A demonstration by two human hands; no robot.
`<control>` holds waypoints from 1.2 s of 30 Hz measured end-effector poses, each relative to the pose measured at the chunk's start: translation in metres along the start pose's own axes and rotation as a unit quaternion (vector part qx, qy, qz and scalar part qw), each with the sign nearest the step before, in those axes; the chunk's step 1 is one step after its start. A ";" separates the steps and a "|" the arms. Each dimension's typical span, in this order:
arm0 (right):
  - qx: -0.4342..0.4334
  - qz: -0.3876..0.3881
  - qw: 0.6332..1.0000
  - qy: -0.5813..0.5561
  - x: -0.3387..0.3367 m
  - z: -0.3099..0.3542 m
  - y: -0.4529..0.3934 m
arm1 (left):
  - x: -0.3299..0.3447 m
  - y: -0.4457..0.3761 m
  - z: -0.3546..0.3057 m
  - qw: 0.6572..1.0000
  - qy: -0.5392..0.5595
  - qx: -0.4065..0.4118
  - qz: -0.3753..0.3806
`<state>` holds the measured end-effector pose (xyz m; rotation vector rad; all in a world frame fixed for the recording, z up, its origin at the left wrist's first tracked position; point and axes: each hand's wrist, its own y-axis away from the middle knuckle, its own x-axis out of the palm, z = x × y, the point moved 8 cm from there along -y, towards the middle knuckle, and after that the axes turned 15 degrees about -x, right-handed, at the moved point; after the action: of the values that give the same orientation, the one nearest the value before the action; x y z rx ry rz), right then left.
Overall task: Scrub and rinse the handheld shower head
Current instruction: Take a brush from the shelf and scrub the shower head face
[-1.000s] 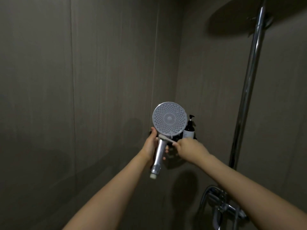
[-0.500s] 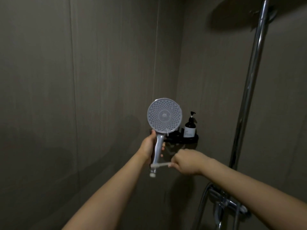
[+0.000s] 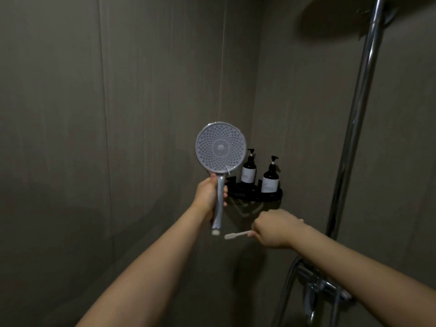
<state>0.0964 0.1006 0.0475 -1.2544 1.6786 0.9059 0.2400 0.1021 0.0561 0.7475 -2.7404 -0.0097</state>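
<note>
A: Left hand [image 3: 208,197] up in front of the wall corner, fingers wrapped round the chrome handle of the shower head [image 3: 220,151]. The round face points straight back at the camera, handle hanging down, its white end plug below the hand.

B: And the right hand [image 3: 274,228]?

A: Lower and off to the right, fist closed on a white toothbrush [image 3: 237,235]. The brush lies roughly level, bristle end pointing left toward the bottom of the handle, near it but apart. No contact with the shower head.

B: What's behind them?

A: A black corner shelf [image 3: 256,195] fixed where the two walls meet, just to the right of the left hand. Two dark pump bottles with pale labels stand on it: the left bottle [image 3: 249,169] close to the shelf's back corner, partly tucked beside the rim of the shower face, the right bottle [image 3: 270,177] nearer the shelf's right edge.

B: Anything on the right wall?

A: A chrome riser pipe [image 3: 358,114] runs up it to a dark overhead shower disc [image 3: 335,22] at the top. The chrome mixer tap [image 3: 323,286] sits low, under the right forearm, with a hose [image 3: 286,286] looping beside it.
</note>
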 end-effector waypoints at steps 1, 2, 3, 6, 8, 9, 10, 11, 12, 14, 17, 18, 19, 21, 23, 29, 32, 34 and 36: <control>-0.003 -0.006 1.000 0.007 -0.002 -0.003 0.002 | -0.003 -0.001 -0.001 1.000 0.004 -0.002 -0.010; -0.014 -0.022 1.000 0.013 -0.006 0.001 0.001 | -0.005 -0.001 -0.002 1.000 0.010 -0.006 -0.018; -0.031 -0.044 0.998 0.018 -0.011 0.008 -0.002 | -0.006 -0.002 -0.001 1.000 0.017 -0.012 -0.022; -0.061 -0.071 0.995 0.022 -0.015 0.027 -0.014 | 0.000 -0.003 0.004 0.998 0.038 -0.035 -0.019; -0.030 -0.068 0.997 -0.009 -0.014 0.013 -0.012 | 0.000 -0.004 0.002 0.998 0.049 -0.034 -0.026; -0.018 -0.069 0.997 -0.020 -0.014 0.005 -0.007 | -0.002 -0.005 -0.001 0.998 0.053 -0.030 -0.031; -0.010 -0.071 0.997 -0.014 -0.015 -0.003 -0.002 | -0.005 -0.006 -0.004 0.997 0.056 -0.027 -0.038; -0.008 -0.073 0.997 0.006 -0.015 -0.010 0.002 | -0.009 -0.008 -0.006 0.997 0.055 -0.027 -0.048; -0.012 -0.079 0.996 0.028 -0.017 -0.012 0.005 | -0.011 -0.009 -0.006 0.997 0.053 -0.028 -0.056; -0.042 -0.100 0.992 0.058 -0.019 -0.001 0.003 | -0.013 -0.011 -0.004 0.996 0.060 -0.030 -0.064; -0.064 -0.103 0.990 0.078 -0.016 0.015 -0.004 | -0.013 -0.013 0.002 0.994 0.078 -0.034 -0.063; -0.052 -0.107 0.989 0.083 -0.017 0.009 -0.001 | -0.014 -0.013 0.002 0.994 0.081 -0.035 -0.063; -0.038 -0.109 0.989 0.088 -0.018 0.002 0.004 | -0.016 -0.012 0.000 0.994 0.084 -0.036 -0.064; -0.027 -0.117 0.988 0.099 -0.020 -0.007 0.014 | -0.021 -0.013 -0.003 0.992 0.099 -0.035 -0.067; -0.060 -0.130 0.983 0.115 -0.023 0.004 0.011 | -0.021 -0.012 -0.001 0.991 0.112 -0.038 -0.066; -0.033 -0.126 0.986 0.102 -0.025 -0.001 0.014 | -0.015 -0.007 0.001 0.989 0.125 -0.047 -0.062; -0.044 -0.140 0.985 0.090 -0.024 0.006 0.016 | -0.017 -0.006 0.001 0.990 0.117 -0.045 -0.065; -0.062 -0.127 0.987 0.079 -0.026 0.018 0.008 | -0.012 -0.006 0.008 0.990 0.114 -0.056 -0.056; -0.034 -0.111 0.992 0.048 -0.026 0.005 0.010 | -0.007 -0.004 0.011 0.991 0.110 -0.061 -0.045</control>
<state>0.0918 0.1169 0.0702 -1.5197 1.5535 0.7843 0.2450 0.1012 0.0426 0.7864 -2.4714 -0.1079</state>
